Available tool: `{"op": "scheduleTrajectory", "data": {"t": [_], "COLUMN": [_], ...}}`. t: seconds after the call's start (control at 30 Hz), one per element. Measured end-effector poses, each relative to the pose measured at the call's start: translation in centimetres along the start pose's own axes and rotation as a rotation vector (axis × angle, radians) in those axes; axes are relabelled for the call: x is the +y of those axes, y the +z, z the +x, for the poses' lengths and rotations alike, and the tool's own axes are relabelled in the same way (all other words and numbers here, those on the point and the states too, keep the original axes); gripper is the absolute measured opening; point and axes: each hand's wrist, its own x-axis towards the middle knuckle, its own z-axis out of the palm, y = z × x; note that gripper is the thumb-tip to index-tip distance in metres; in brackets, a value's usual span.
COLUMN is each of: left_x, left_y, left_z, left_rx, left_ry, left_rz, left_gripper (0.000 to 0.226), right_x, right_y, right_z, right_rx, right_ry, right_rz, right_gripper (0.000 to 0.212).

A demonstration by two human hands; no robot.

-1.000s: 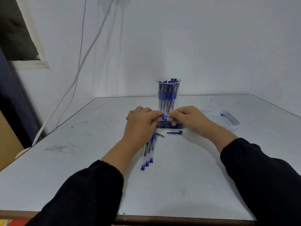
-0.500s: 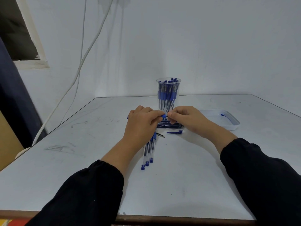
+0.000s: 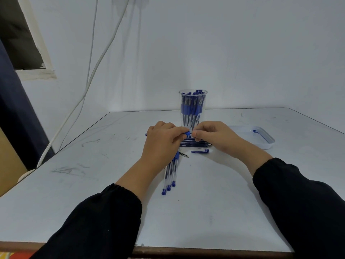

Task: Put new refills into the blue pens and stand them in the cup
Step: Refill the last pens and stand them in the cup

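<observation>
Pen (image 3: 188, 133): gripped by the left hand (image 3: 162, 142), its tip pinched by the right hand (image 3: 214, 136), before the cup (image 3: 193, 107).
Refills (image 3: 196, 143): laid under the hands.
Loose pens (image 3: 170, 174): laid on the surface (image 3: 205, 202).

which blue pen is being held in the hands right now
The pen pinched between left hand and right hand; the others lie on the table or stand in the cup.

Single head-worn wide-angle view, looking forward and down from the near edge of the white table (image 3: 214, 212). Both sleeved forearms enter from the bottom corners; the hands meet mid-frame, fairly close. Back wall (image 3: 233, 53) fills the upper half. No second view to overlap.
</observation>
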Motion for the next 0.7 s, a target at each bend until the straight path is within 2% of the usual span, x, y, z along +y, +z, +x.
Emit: {"op": "scheduleTrajectory", "data": {"t": [0.27, 0.33, 0.5, 0.7], "left_x": [-0.1, -0.16, -0.2, -0.22], "left_y": [0.15, 0.12, 0.12, 0.17], "left_z": [-0.02, 0.0, 0.0, 0.11], "left_rx": [0.022, 0.02, 0.022, 0.023], "left_ry": [0.037, 0.037, 0.033, 0.056], "left_rz": [-0.011, -0.01, -0.004, 0.038], "left_gripper": [0.024, 0.024, 0.023, 0.023], "right_x": [-0.79, -0.83, -0.2, -0.19], "right_y": [0.05, 0.0, -0.27, -0.31], "right_z": [-0.3, -0.36, -0.2, -0.12], "right_rx": [0.019, 0.013, -0.007, 0.029], "right_ry": [0.029, 0.041, 0.003, 0.0], "right_rz": [-0.08, -0.057, 0.033, 0.015], "right_gripper": [0.039, 0.035, 0.008, 0.015]}}
